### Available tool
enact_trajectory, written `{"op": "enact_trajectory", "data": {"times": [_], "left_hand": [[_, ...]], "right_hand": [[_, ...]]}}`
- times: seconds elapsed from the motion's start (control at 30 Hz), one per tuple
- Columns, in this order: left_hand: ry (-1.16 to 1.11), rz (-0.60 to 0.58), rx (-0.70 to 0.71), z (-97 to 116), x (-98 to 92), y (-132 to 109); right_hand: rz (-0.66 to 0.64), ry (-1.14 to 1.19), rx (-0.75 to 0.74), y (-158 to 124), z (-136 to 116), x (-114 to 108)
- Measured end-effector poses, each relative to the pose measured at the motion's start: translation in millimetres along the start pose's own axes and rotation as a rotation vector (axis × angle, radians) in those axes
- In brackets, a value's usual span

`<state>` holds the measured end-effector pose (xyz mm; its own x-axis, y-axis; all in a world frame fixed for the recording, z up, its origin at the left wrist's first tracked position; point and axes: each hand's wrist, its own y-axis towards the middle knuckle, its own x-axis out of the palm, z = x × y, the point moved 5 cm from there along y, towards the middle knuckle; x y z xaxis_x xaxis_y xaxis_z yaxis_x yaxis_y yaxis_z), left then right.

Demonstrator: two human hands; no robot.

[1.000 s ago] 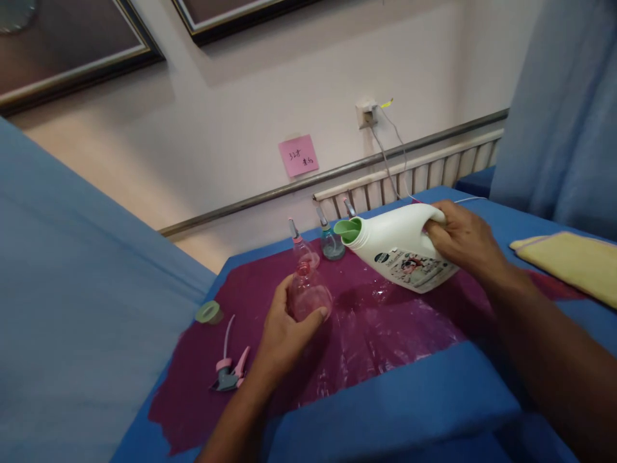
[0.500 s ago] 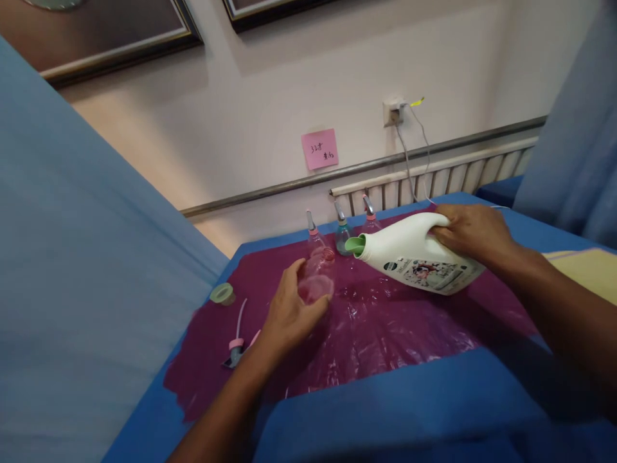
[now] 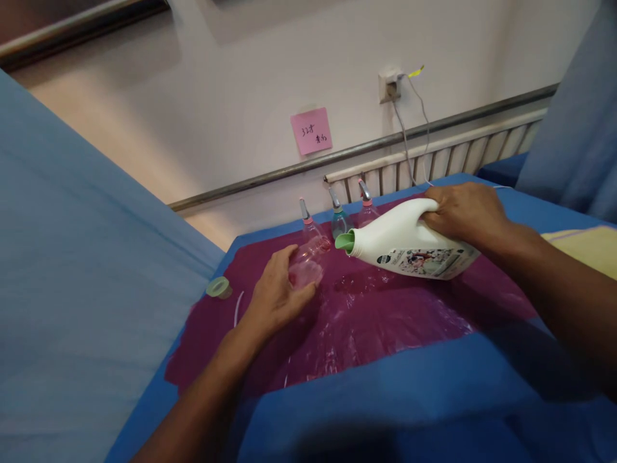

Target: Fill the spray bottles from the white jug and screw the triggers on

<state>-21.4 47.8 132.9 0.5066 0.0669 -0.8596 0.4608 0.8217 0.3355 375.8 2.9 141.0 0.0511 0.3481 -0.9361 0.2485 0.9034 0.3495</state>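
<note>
My right hand (image 3: 465, 212) grips the handle of a white detergent jug (image 3: 409, 243), tipped almost flat with its green spout (image 3: 345, 241) pointing left. My left hand (image 3: 277, 297) is wrapped round a small clear pink bottle (image 3: 308, 263) that leans with its open neck toward the spout. A small gap lies between spout and bottle neck. Both sit over a purple plastic sheet (image 3: 385, 315) on the blue-covered table.
Three small spray bottles (image 3: 337, 215) stand at the sheet's far edge. A green cap (image 3: 218, 287) lies left of the sheet, and a thin white tube (image 3: 237, 308) shows beside my left wrist. A yellow cloth (image 3: 585, 243) lies at the right. Blue drapes flank both sides.
The jug has tipped flatter and its spout has come closer to the pink bottle. My left hand has tilted the bottle toward it. The view has shifted, hiding the spray head.
</note>
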Motion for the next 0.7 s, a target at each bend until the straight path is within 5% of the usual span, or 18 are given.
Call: {"op": "enact_trajectory", "data": {"times": [0.7], "left_hand": [[0.154, -0.028, 0.173, 14, -5.3, 12]], "right_hand": [[0.007, 0.023, -0.001, 10, 1, 6]]}}
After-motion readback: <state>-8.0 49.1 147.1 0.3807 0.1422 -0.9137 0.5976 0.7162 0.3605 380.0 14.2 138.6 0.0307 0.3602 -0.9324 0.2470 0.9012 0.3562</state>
